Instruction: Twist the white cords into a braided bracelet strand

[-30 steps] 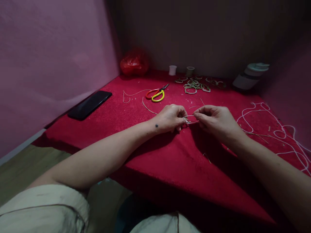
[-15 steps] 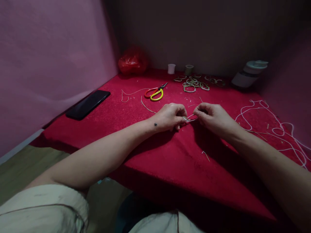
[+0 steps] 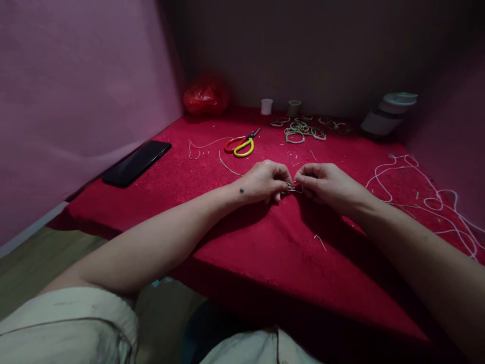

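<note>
Drew the right hand (image 3: 329, 183) in toward the left hand (image 3: 268, 181) since the earlier frame, narrowing a clear gap until just apart at the fingertips, with less cord showing between. Holding a small knotted cord piece (image 3: 291, 188) pinched between left thumb and fingers, over the red cloth (image 3: 235, 242) and partly hidden by that hand. Gripping with the right thumb and forefinger closed on a thin pale strand (image 3: 298, 191) from that piece; cannot make out how it loops or crosses. Can see a thin olive cord (image 3: 227, 167) curving out beyond the left wrist, then scissors (image 3: 249, 139) with one red and one yellow handle. Farther back, can pick out a pile of green-and-white rings (image 3: 301, 127), a white spool (image 3: 267, 106), an olive spool (image 3: 294, 109) and a red plastic bag (image 3: 205, 97). Can also see a black phone (image 3: 137, 163) flat at the left, a pale-lidded bottle (image 3: 388, 115) at back right, loose white cord (image 3: 440, 198) near the right forearm, and a bent scrap (image 3: 321, 242) in front of the right hand.
</note>
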A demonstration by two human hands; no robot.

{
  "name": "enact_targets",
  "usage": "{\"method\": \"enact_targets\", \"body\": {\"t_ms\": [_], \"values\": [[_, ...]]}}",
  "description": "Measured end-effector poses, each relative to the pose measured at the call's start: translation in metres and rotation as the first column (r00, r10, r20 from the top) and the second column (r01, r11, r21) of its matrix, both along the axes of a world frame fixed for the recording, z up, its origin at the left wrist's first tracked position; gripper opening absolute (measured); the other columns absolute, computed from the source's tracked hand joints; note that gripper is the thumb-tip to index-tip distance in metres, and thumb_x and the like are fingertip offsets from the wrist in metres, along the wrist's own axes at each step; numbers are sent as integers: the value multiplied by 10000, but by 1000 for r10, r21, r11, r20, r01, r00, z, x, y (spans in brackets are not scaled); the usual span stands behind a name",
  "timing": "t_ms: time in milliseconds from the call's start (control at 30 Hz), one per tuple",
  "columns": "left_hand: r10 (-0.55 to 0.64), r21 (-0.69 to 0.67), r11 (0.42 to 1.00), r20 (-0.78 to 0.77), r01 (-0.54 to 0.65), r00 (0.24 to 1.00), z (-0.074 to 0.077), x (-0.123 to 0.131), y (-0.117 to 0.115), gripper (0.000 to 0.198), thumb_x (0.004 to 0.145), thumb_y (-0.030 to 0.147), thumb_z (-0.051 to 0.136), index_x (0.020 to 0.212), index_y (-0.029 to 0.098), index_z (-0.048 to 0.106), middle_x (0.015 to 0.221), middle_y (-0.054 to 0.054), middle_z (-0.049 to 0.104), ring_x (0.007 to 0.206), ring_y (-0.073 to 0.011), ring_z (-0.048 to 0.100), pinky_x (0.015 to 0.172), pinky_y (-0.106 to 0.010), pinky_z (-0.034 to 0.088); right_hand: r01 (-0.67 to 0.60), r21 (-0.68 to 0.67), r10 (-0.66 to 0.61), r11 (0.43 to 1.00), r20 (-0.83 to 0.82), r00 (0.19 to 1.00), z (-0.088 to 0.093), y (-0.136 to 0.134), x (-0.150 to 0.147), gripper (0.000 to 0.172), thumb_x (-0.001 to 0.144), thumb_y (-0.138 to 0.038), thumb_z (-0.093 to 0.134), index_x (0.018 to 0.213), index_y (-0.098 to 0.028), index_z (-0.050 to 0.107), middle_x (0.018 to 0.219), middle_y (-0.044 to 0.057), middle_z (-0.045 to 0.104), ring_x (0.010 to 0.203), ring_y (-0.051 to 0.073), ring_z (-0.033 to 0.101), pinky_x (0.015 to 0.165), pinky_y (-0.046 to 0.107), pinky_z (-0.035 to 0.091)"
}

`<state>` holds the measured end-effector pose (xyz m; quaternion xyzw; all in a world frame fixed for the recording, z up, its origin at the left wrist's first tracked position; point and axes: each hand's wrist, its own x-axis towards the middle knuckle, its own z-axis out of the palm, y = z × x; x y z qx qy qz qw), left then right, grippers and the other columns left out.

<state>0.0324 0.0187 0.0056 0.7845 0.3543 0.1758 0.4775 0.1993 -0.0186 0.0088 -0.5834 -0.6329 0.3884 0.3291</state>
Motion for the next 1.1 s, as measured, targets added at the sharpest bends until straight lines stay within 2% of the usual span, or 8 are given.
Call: {"method": "enact_targets", "body": {"t_ms": [267, 700, 900, 1100], "values": [[4, -66, 998, -8, -5, 1000, -2, 0, 3, 98, 776, 123, 506, 831, 112, 586, 484, 27, 545, 348, -40, 444, 382, -169, 333, 55, -4, -55, 998, -20, 998, -1, 2, -1, 188, 796, -181, 516, 608, -178, 509, 436, -38, 433, 364, 52, 338, 360, 201, 225], [-20, -128, 991, 76, 30, 997, -2, 2, 2, 70, 769, 70, 519, 784, 120, 566, 481, 48, 523, 337, -27, 428, 363, -155, 319, 23, 18, -25, 1000, 88, 996, -3, 5, -2, 150, 795, -178, 496, 651, -162, 533, 461, -39, 441, 392, 54, 345, 406, 215, 229], [-21, -116, 993, 41, 25, 999, -2, 2, 3, 68, 778, 75, 510, 776, 118, 564, 474, 49, 517, 338, -28, 423, 368, -157, 316, 19, 59, -28, 998, 159, 987, -4, 7, -3, 158, 781, -164, 480, 625, -160, 504, 477, -38, 444, 434, 66, 357, 453, 227, 252], [-32, -71, 997, -7, 32, 999, -3, 2, 4, 57, 789, 109, 510, 787, 121, 565, 474, 48, 517, 343, -28, 422, 383, -165, 322, 11, 134, -43, 991, 237, 971, -8, 9, -5, 140, 771, -174, 487, 643, -156, 541, 527, -18, 489, 495, 91, 407, 501, 238, 292]]}}
